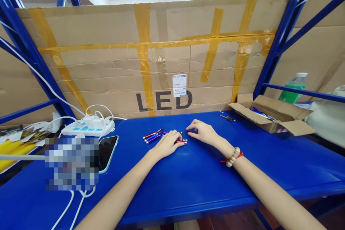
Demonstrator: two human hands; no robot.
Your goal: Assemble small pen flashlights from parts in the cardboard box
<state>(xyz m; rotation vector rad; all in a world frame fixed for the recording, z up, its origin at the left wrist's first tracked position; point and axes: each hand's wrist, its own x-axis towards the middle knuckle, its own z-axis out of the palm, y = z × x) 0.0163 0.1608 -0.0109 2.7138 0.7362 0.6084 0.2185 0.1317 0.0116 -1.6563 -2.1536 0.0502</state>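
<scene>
On the blue table point(194, 179), my left hand point(168, 143) lies closed over a small red pen-like flashlight point(181, 141) whose silver tip sticks out to the right. My right hand point(202, 131) hovers just right of it, its fingertips pinching near a few tiny dark parts point(184, 133); I cannot tell whether it holds one. A small pile of red and blue mini flashlights point(153, 136) lies just left of my left hand. My right wrist wears a bead bracelet with a red cord.
An open cardboard box point(272, 116) with more flashlights stands at the back right, a green bottle point(293, 88) behind it. A small metal tool point(228, 117) lies near the box. A white power strip point(88, 125), cables and a phone point(107, 152) sit left. A taped cardboard wall point(161, 57) backs the table.
</scene>
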